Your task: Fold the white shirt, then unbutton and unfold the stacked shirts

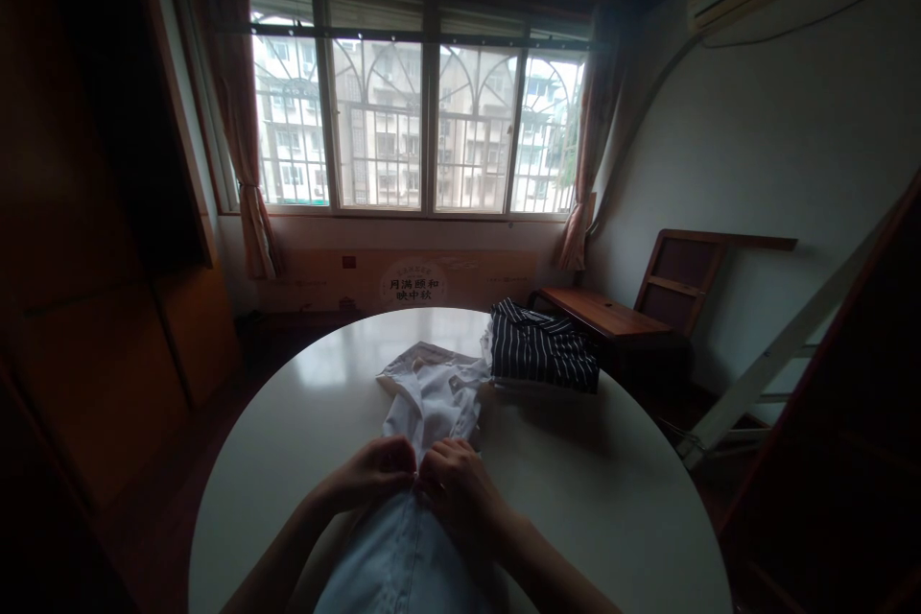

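A white button-up shirt [432, 398] lies on the round white table [288, 460], its collar pointing away from me and its lower part reaching towards my body. My left hand [385, 468] pinches the shirt's front edge near the middle. Right beside it, my right hand [457, 475] is closed on the opposite edge of the same front. The fingertips of both hands nearly meet at the placket; the spot between them is too small and dark to make out a button.
Folded dark striped clothing [543, 350] sits at the table's far right, touching the shirt's sleeve. Beyond are a wooden bench [604, 312], a white ladder [777, 374] and barred windows [417, 125]. Wooden cabinets [144, 384] stand on the left.
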The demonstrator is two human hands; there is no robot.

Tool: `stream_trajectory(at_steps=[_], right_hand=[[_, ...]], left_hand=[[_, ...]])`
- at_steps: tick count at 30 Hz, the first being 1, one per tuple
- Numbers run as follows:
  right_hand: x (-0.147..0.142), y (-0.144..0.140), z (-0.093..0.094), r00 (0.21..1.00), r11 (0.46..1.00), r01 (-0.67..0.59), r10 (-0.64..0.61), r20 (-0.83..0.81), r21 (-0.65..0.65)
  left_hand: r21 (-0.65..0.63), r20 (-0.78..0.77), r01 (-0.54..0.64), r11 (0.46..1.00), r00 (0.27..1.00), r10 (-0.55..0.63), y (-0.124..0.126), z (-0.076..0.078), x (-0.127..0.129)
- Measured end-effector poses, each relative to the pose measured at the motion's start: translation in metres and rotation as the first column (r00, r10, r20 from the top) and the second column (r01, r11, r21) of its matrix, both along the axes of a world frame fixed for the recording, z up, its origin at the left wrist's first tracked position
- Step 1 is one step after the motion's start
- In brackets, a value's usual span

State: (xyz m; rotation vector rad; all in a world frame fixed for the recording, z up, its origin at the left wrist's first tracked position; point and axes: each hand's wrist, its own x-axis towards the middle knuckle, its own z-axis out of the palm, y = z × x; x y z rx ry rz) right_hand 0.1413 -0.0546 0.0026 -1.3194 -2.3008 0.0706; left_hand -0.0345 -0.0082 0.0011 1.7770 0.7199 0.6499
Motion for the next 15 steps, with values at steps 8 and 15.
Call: stream_trajectory(at_steps=[8, 15], right_hand=[[0.001, 0.0017, -0.0017, 1.0, 1.0, 0.001, -0.001, -0.001, -0.03], [0.0011, 0.0019, -0.0059, 0.999, 0.999, 0.015, -0.014, 0.029, -0.041]], left_hand=[[0.033, -0.025, -0.003, 0.999, 1.0, 0.004, 0.002, -0.0036, -0.0007], [0.017, -0.012, 0.01, 1.0, 1.0, -0.01, 0.0029, -0.0054, 0.0003]])
